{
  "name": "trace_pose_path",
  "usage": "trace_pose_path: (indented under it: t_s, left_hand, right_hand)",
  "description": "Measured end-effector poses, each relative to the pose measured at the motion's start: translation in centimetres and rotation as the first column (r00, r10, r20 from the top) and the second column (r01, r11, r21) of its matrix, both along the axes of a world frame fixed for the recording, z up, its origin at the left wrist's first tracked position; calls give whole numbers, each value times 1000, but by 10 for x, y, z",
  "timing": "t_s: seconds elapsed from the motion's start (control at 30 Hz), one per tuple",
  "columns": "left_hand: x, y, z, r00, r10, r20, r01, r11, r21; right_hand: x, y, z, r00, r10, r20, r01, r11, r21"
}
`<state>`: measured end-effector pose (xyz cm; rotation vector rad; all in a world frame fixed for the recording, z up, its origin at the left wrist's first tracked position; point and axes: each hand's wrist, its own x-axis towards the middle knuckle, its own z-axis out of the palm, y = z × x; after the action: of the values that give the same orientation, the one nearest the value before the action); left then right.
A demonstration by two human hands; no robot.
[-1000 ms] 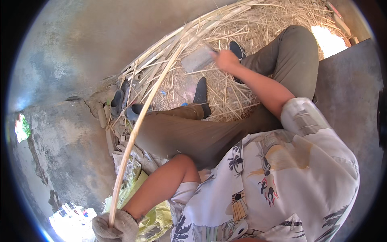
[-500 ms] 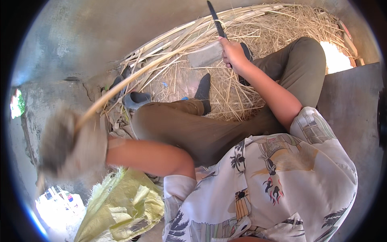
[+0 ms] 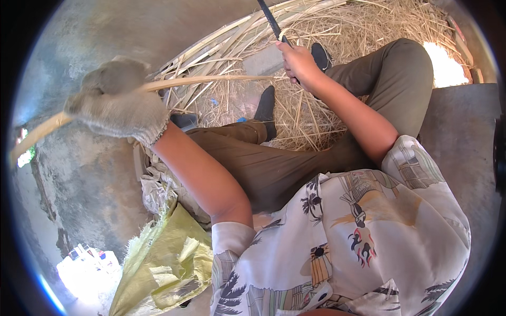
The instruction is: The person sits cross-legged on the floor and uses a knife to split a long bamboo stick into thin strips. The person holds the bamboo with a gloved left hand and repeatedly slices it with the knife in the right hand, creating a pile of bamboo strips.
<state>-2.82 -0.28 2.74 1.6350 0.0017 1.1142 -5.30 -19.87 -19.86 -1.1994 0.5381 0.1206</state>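
Note:
My left hand (image 3: 121, 105), in a greyish knitted glove, is closed round a long pale strip that looks like split bamboo (image 3: 211, 79). One end sticks out past the glove at the far left; the other reaches across to just beneath my bare right hand (image 3: 299, 66). That hand grips a knife (image 3: 271, 19) by its handle, its long dark blade slanting up and left out of the picture. A pale sliver sits at the base of the blade. I cannot tell whether the strip's tip touches the knife.
Loose shavings (image 3: 369, 31) and long split strips (image 3: 226, 39) cover the floor ahead, round a grey block (image 3: 262, 61). My bent legs (image 3: 253, 163) lie between. A yellow-green woven sack (image 3: 163, 263) is at lower left, a wall (image 3: 126, 26) beyond.
My left hand has moved up and right, and the strip has swung from a steep slant to nearly level. The knife and right hand have shifted slightly left.

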Motion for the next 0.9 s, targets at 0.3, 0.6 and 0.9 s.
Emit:
trace_pose_path:
  t_s: [0.3, 0.6, 0.9]
  left_hand:
    - [-18, -4, 15, 987, -25, 156, -16, 966, 257]
    - [23, -6, -3, 942, -327, 79, 333, 940, -76]
    - [17, -33, 9, 874, -480, 76, 467, 787, -402]
  right_hand:
    - [0, 11, -13, 989, 94, 118, -61, 965, -255]
    - [-7, 11, 2, 983, 143, 112, -94, 928, -360]
    - [-53, 56, 5, 913, 404, -50, -405, 914, -3]
